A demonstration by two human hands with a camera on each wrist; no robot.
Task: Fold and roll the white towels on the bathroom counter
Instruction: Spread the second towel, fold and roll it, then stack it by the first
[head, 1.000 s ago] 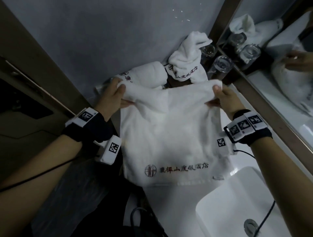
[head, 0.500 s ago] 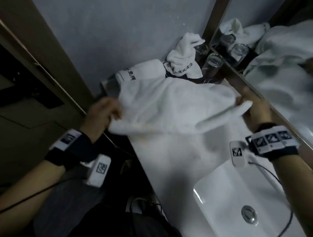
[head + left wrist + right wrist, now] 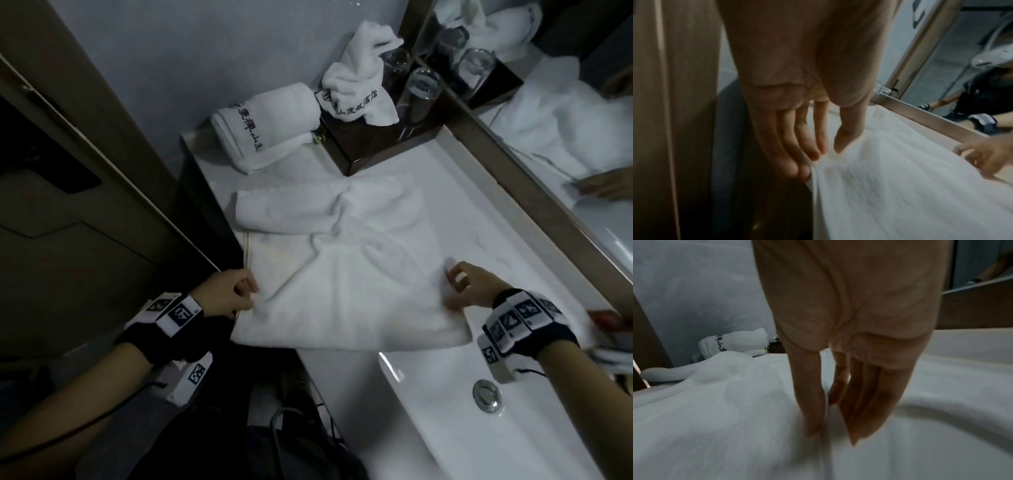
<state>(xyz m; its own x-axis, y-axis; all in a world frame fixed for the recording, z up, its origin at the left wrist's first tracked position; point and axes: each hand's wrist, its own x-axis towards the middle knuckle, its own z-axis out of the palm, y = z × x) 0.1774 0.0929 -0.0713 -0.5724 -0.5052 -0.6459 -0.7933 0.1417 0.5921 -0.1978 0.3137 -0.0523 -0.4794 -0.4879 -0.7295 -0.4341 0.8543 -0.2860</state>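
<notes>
A white towel (image 3: 342, 281) lies spread and wrinkled on the white counter (image 3: 479, 212), its far edge doubled over. My left hand (image 3: 239, 294) is at its near left edge; in the left wrist view thumb and fingers (image 3: 824, 154) pinch the bunched fabric (image 3: 900, 186). My right hand (image 3: 462, 284) is over the towel's right edge. Its straight fingers (image 3: 834, 431) point down and touch the cloth (image 3: 725, 418) without gripping it. A rolled towel (image 3: 270, 123) with dark lettering lies at the back left. Another towel (image 3: 359, 78) sits crumpled on a dark box.
The dark box (image 3: 370, 144) and two drinking glasses (image 3: 421, 85) stand at the back by the mirror (image 3: 565, 137). The sink basin (image 3: 428, 428) with its drain (image 3: 486, 397) lies just right of the towel's near corner. A door frame (image 3: 102, 154) runs along the left.
The towel was held up by two corners, swung out flat over the counter, and now lies on it. Both hands came down and toward me; the right hand has let go.
</notes>
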